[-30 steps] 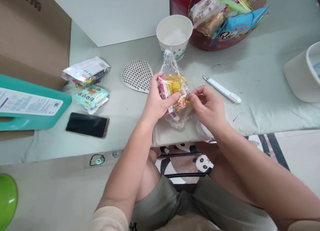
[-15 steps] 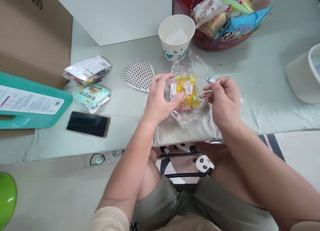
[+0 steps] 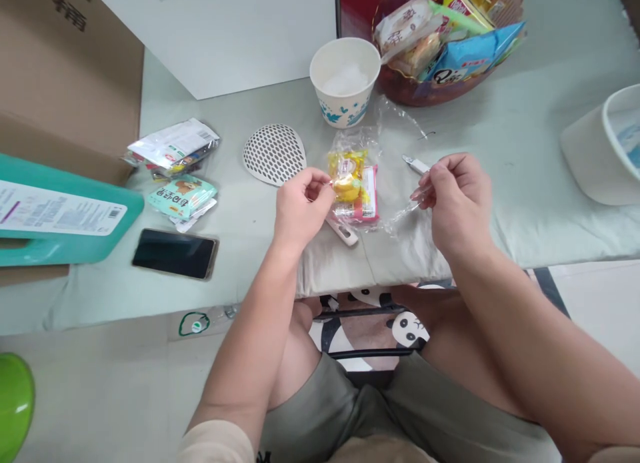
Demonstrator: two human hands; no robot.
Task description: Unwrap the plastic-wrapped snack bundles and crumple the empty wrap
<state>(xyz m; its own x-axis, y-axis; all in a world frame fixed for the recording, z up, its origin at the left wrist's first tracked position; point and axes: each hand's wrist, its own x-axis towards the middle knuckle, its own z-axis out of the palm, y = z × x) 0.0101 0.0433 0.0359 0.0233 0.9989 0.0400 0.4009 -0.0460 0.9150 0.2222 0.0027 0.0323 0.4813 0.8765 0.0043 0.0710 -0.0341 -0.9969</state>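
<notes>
A clear plastic bag (image 3: 395, 216) lies on the cloth-covered table, with a yellow snack packet (image 3: 347, 176) and a pink-and-white packet (image 3: 370, 193) in or on it; I cannot tell which. My left hand (image 3: 304, 206) is closed in a pinch at the bag's left side, beside the yellow packet. My right hand (image 3: 459, 199) is closed too, pinching the bag's right edge. From the same fingers sticks out a small white tool (image 3: 416, 164) with a metal tip. The white handle (image 3: 344, 233) of the perforated spatula (image 3: 275, 153) shows below the bag.
A paper cup (image 3: 345, 83) with white material inside stands behind the bag. Behind it to the right is a red bowl (image 3: 425, 93) of snacks. On the left lie snack packets (image 3: 183, 196), a phone (image 3: 175, 253) and a teal jug (image 3: 65, 209). A white bucket (image 3: 595, 149) stands right.
My left hand has moved left and its spread fingers have closed into a pinch. The packets have turned, showing more of the pink one. The bag's right side is stretched toward my right hand.
</notes>
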